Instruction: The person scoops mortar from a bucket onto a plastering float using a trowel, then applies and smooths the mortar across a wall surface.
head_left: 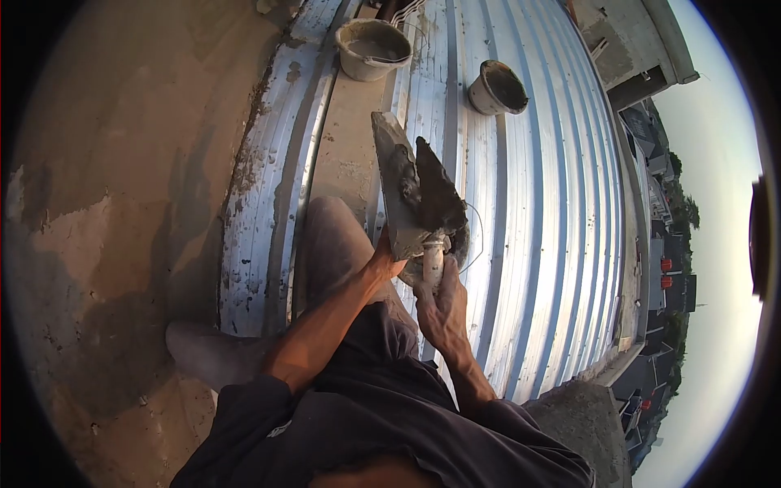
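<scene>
My right hand is wrapped around the pale handle of a pointed trowel, its dark blade caked with wet mortar. Close beside the blade, a long flat plastering float is tilted up, with a lump of grey mortar on its face. My left hand grips this float from behind; its fingers and the float's handle are mostly hidden. Under the tools and my right hand sits a bucket, partly covered, its wire handle out to the right.
A wide bucket of wet mix stands at the far end, and a smaller mortar-smeared bucket sits to its right on the corrugated metal sheet. A plastered wall runs along the left. Rooftops lie far beyond the right edge.
</scene>
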`<action>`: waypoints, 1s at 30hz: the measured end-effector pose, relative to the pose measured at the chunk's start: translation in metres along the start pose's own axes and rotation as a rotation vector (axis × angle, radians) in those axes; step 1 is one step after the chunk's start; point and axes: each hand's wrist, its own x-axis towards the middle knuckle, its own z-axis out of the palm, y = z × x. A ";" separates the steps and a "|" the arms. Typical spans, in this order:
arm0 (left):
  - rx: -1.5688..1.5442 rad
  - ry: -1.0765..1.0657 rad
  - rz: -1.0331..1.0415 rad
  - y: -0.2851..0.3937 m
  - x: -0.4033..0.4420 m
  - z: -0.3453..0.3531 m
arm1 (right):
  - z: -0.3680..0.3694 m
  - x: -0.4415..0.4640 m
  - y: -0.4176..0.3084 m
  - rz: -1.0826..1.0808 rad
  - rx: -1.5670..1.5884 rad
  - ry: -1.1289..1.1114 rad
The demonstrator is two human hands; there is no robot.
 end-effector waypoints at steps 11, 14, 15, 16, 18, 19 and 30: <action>-0.181 -0.032 0.067 0.011 0.020 -0.013 | -0.071 0.024 0.054 0.782 1.578 -0.247; -0.183 0.022 0.168 0.013 -0.001 -0.034 | -0.102 0.045 0.068 0.705 0.647 -0.310; -0.185 0.032 0.189 0.022 0.004 -0.036 | -0.106 0.050 0.072 0.671 0.421 -0.350; -0.188 0.036 0.203 0.023 -0.002 -0.040 | -0.104 0.056 0.077 0.630 0.195 -0.372; -0.191 0.032 0.210 0.037 -0.013 -0.047 | -0.086 0.071 0.085 0.585 -0.215 -0.427; -0.193 0.024 0.207 0.049 -0.009 -0.050 | -0.077 0.079 0.087 0.633 -0.292 -0.479; 0.180 0.070 0.342 0.129 -0.080 -0.038 | 0.006 0.115 0.212 0.586 -0.656 -0.900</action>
